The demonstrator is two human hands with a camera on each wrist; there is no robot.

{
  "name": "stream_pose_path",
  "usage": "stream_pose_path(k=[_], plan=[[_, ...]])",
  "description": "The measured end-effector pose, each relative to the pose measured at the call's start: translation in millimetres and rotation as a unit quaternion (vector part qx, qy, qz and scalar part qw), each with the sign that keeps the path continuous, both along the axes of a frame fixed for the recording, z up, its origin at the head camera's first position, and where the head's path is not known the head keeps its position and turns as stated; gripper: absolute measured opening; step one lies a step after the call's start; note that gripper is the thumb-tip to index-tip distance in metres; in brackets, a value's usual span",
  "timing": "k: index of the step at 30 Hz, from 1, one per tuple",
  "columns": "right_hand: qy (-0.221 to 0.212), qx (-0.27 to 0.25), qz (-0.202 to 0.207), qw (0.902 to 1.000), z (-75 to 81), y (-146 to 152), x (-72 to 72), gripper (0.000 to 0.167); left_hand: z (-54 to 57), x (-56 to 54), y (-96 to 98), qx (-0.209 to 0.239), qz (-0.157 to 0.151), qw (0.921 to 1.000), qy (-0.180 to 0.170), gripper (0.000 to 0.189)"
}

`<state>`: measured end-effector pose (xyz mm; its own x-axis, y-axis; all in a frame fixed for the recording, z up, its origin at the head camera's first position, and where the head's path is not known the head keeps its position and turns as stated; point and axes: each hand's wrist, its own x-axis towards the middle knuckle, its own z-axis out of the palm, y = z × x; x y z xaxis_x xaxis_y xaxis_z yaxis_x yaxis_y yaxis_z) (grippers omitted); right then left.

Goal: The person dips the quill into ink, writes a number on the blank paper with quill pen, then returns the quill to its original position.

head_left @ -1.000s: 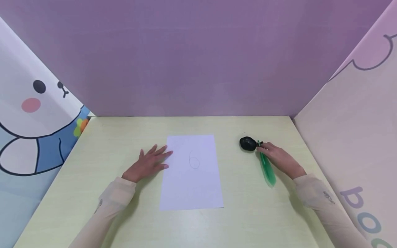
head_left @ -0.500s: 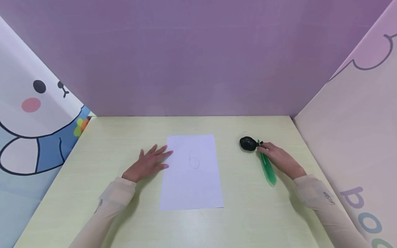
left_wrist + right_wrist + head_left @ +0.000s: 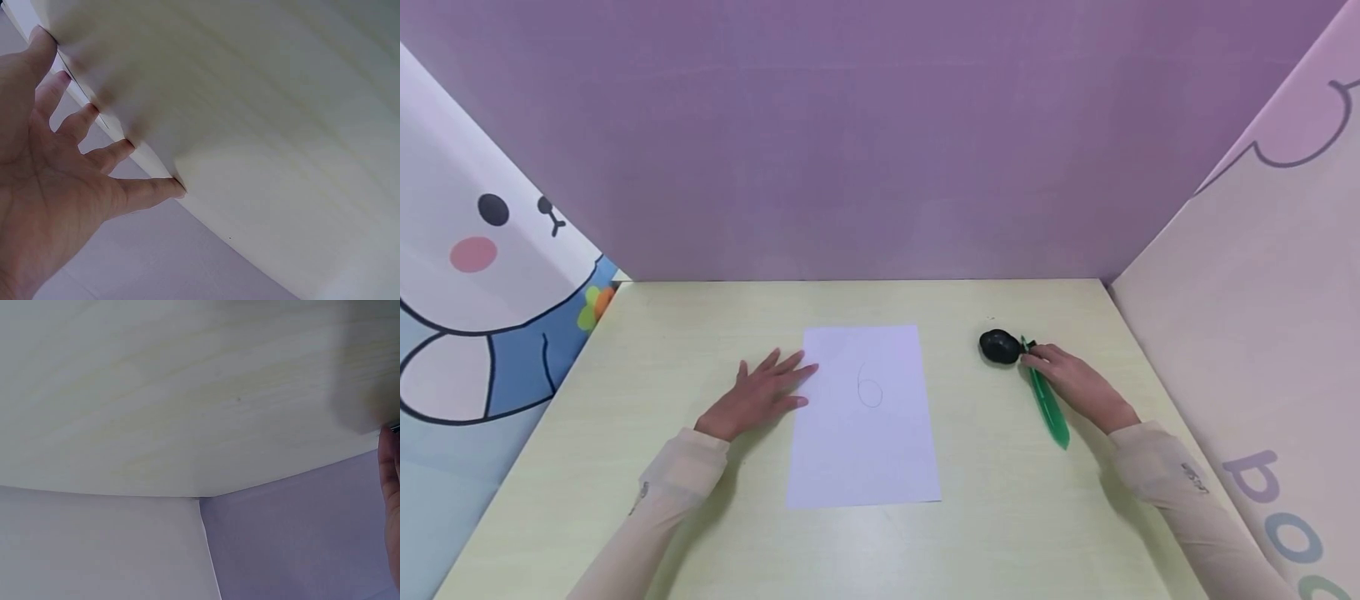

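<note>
In the head view my left hand (image 3: 758, 397) lies with fingers spread at the left edge of a white sheet of paper (image 3: 861, 462), which bears a thin pen-drawn "6" (image 3: 870, 387). The left wrist view shows the same hand (image 3: 59, 156) with fingertips down on the surface. My right hand (image 3: 1073, 382) pinches the upper part of a long, green, translucent blade-shaped thing (image 3: 1051, 408). A glossy black rounded bulb (image 3: 998, 347) lies just left of the fingertips, its narrow neck reaching them. Only the edge of the right hand (image 3: 390, 494) enters the right wrist view.
Both hands are over a pale wooden table (image 3: 865, 554). A purple panel (image 3: 865, 150) rises at its back. Printed side panels flank it, the left one (image 3: 445, 358) with a cartoon animal, the right one (image 3: 1240, 333) with letters.
The green blade-shaped thing's lower tip has swung slightly to the right, and its blur has gone. Both hands and the paper stay where they were.
</note>
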<state>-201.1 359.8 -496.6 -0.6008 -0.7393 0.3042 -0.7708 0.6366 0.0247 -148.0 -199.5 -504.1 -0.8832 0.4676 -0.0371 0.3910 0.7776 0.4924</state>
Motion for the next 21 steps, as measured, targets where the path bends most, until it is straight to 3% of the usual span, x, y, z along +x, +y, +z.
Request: stream_pose_path(k=[21], plan=[[-0.012,-0.014,-0.025,0.9995,-2.3,1.4,4.1,0.058,-2.4,-0.1,-0.9,-0.001,-0.001,1.0000,0.003,0.060]])
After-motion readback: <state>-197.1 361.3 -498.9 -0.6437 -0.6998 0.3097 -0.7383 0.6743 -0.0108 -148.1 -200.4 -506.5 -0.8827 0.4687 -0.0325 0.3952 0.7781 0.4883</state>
